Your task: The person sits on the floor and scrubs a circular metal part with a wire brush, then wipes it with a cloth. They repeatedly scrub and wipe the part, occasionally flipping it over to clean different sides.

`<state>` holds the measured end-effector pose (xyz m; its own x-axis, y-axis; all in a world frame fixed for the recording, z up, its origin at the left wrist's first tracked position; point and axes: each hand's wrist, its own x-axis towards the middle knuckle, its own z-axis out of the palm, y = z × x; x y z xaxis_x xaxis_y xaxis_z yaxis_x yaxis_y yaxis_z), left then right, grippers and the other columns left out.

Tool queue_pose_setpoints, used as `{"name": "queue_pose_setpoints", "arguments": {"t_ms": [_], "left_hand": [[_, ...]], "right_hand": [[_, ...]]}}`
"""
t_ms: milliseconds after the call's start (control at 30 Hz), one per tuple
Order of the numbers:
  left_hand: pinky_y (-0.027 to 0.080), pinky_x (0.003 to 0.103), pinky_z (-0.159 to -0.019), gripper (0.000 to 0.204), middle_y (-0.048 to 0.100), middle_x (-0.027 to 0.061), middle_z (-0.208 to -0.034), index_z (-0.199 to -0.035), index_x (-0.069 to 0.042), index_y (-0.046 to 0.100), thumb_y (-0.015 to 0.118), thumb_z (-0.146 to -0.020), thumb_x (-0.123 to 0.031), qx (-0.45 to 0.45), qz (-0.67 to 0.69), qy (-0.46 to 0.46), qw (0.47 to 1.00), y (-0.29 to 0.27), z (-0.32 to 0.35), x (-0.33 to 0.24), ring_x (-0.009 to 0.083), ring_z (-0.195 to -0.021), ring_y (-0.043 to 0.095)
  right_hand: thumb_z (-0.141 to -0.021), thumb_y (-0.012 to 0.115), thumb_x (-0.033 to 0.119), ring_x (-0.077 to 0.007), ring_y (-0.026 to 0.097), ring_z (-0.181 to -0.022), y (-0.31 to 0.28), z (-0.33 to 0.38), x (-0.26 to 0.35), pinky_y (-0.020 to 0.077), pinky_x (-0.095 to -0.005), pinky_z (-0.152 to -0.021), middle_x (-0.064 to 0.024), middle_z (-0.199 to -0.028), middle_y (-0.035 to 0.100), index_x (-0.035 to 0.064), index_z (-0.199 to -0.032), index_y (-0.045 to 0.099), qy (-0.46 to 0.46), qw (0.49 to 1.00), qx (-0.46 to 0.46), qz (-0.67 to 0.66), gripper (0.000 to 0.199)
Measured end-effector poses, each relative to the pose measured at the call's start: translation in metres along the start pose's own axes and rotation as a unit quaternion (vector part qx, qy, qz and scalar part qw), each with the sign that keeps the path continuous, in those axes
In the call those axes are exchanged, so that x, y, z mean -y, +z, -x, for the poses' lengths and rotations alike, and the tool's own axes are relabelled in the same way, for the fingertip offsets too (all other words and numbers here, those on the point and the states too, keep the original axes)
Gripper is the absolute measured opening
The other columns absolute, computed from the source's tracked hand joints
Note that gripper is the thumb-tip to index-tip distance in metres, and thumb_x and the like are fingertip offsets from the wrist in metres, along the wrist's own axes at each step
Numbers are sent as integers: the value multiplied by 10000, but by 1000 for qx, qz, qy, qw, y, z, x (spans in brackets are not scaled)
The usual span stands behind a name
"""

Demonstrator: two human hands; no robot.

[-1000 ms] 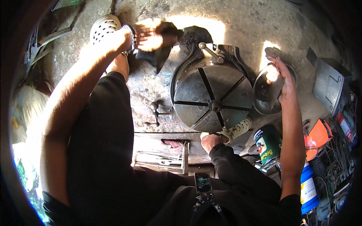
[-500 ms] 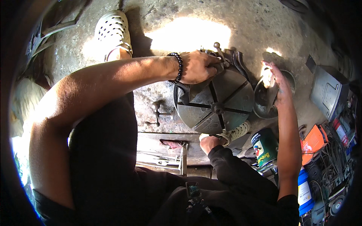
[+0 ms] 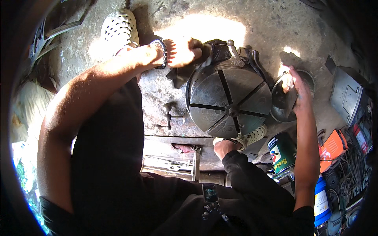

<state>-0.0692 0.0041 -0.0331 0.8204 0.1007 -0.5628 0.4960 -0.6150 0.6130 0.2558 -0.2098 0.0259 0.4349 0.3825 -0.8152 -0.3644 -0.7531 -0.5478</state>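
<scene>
A round steel rotary table (image 3: 248, 100) with radial slots and a central hole sits on the floor before me. My left hand (image 3: 183, 52) is closed around a dark rag (image 3: 180, 75), just off the rotary table's upper left edge; blur and glare hide part of the fingers. A ball-ended lever (image 3: 233, 50) rises from the table's far side, and a crank handle (image 3: 168, 117) sticks out to its left. My right hand (image 3: 297, 88) is over a round metal pan (image 3: 280, 108) to the right. Its fingers are bent and partly overexposed, and I cannot make out whether they grip anything.
At the right lie a grey metal box (image 3: 346, 96), an orange piece (image 3: 332, 147), and a clutter of cables and tools. A dark green can (image 3: 281, 151) and a blue container (image 3: 321, 202) stand nearer. My feet, in pale clogs (image 3: 120, 28), flank the rotary table.
My left hand has drawn the rag leftward off the rotary table's face, uncovering its upper left part. My right hand stays at the pan. The whole view has shifted slightly.
</scene>
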Motion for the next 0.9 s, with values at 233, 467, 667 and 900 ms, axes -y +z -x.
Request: {"name": "queue_pose_setpoints", "arguments": {"t_ms": [233,467,667,900], "left_hand": [[566,329,-880,356,730,144,-1149,-1236,-85,702,634,-927,-248,-88,260,-9,962,55,-9,-17,259,-983,706],[520,428,-998,374,665,209,-1245,-1241,-23,658,522,-957,-224,19,49,67,996,8,35,-10,368,-1108,657],[528,326,-863,366,723,116,-1023,-1238,-5,648,613,-949,-227,-235,156,9,959,-83,68,16,174,-946,664],[514,317,-957,460,667,118,-1196,-1380,50,523,581,-960,-127,-415,126,81,897,-196,184,-80,183,-1085,618]], "right_hand": [[-977,655,417,-53,488,-659,8,9,2,380,-217,-611,37,-830,580,43,-1207,686,-31,999,-20,19,440],[-985,628,450,-66,471,-687,-11,37,23,358,-220,-629,27,-838,538,8,-1221,671,-87,993,35,67,503],[-1014,579,434,-57,417,-643,4,120,62,336,-217,-607,41,-787,480,7,-1259,644,-144,985,0,90,496],[-999,595,438,-59,408,-668,37,242,87,346,-219,-643,44,-798,461,62,-1256,663,-222,958,-63,171,460]]}}
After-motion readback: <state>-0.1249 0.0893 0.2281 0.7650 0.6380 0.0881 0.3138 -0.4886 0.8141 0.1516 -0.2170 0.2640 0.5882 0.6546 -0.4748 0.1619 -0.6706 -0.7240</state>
